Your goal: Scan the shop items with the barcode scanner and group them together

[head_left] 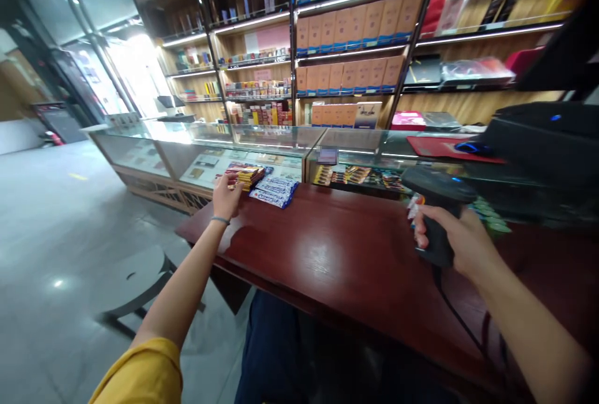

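Dark red wood: table [355, 266], which I am viewing through the head camera. Gold packets [251, 177] and blue-and-white packets [275, 192]: lying side by side at its far left edge, probably being grouped by kind. Black scanner [437, 187]: my right hand [461, 235] is wrapping its fingers around the grip, likely for trigger reach; forearm slanting in from lower right. Left hand [226, 198]: arm extending forward, fingers bending at the gold packets; whether they are gripping, I cannot tell.
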### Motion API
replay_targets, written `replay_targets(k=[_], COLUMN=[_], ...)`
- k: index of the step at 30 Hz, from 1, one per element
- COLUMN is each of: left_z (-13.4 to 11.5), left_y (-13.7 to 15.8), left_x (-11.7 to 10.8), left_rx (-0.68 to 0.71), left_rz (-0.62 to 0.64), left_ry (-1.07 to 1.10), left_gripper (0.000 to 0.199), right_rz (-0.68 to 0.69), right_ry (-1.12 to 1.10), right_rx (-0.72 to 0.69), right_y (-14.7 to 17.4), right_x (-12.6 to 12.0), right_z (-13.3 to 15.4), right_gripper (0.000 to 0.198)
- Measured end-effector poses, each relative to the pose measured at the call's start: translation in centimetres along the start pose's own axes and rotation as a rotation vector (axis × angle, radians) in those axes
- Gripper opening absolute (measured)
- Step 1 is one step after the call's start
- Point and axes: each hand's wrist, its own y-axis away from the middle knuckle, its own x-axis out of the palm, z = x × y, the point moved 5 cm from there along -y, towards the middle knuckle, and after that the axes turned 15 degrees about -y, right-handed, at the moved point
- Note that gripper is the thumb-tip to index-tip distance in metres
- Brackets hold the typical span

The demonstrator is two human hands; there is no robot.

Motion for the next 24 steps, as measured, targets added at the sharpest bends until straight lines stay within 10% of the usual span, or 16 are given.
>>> replay_targets(k=[11,24], left_z=[7.6,8.5], left_y=[-0.8,-0.2], left_x=[-0.4,0.9], left_rx=[-0.046,-0.135], left_rz=[0.032,0.156], left_ry=[-0.223,-0.134], left_gripper=[0.058,0.058], right_rz=[0.084,0.052], right_ry=[0.022,-0.019], right_rx=[0.02,0.064], right_y=[-0.3,0.0], right_x=[2.0,0.6], right_z=[-2.1,-3.1], right_gripper=[0.026,0.024])
